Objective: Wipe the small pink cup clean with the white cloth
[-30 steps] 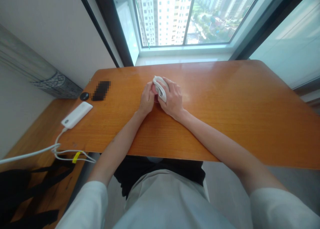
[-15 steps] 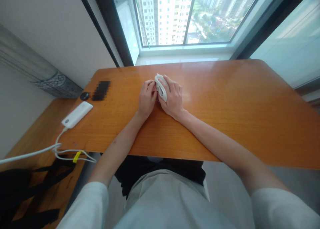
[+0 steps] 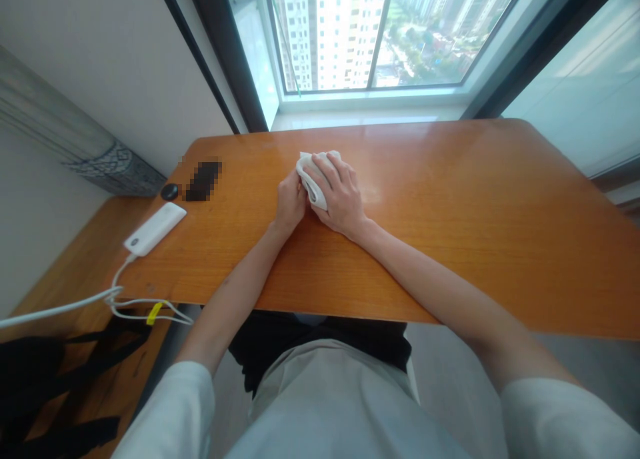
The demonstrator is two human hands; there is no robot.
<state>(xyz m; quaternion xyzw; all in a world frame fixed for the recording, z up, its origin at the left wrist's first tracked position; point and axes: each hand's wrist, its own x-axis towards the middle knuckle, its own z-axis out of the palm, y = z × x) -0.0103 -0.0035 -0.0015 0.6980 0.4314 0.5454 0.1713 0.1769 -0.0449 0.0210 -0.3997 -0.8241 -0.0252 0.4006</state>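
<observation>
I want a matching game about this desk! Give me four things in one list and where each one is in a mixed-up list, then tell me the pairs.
Things:
1. white cloth
2. white power bank
3. small black round thing
4. black bag

Places:
A. down low beside the table's left end
B. on the table's left edge, with a white cable hanging from it
C. in the middle of the table, under the right hand and against the left hand
D. at the table's far left corner, next to the blurred dark patch

Pairs: 1-C, 2-B, 3-D, 4-A
</observation>
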